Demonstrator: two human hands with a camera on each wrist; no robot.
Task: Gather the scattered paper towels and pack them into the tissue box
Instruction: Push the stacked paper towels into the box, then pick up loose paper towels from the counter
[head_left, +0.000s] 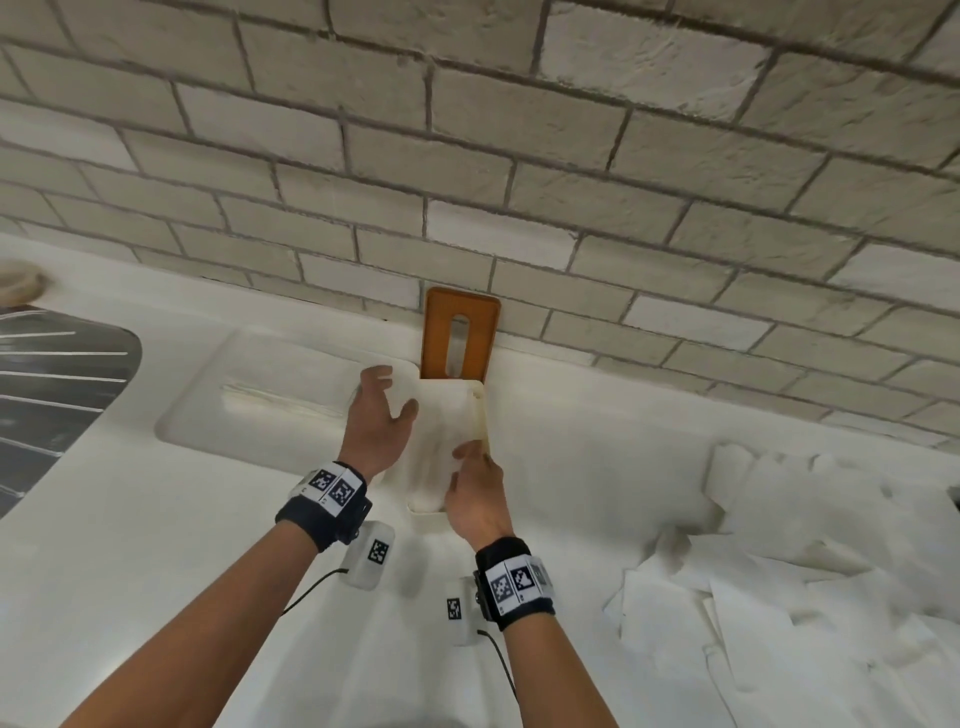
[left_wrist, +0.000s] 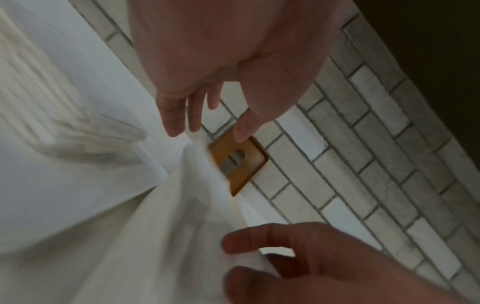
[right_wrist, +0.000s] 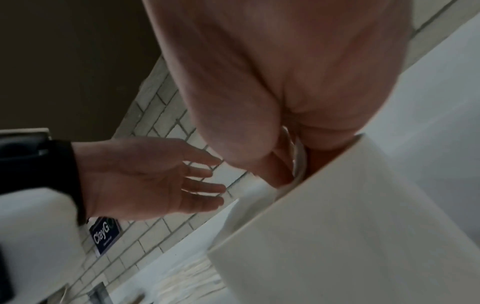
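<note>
1. Right hand (head_left: 475, 493) reaches into the open white tissue box (head_left: 480, 415), fingers on the towels (head_left: 441, 441) inside; whether it grips them I cannot tell.
2. Left hand (head_left: 379, 415) hovers with fingers spread, holding nothing.
3. Box's long axis runs toward the brick wall (head_left: 519, 156), where its orange slotted lid (head_left: 460, 332) leans.
4. Head view alone shows loose paper towels (head_left: 805, 571) on the right; right wrist view alone shows a blue sign (right_wrist: 105, 234).

The white tissue box (head_left: 480, 415) lies open on the counter, paper towels (head_left: 441, 441) stacked inside. Its orange-brown slotted lid (head_left: 460, 332) leans upright against the brick wall behind. Loose white paper towels (head_left: 779, 561) lie scattered to the right.
</note>
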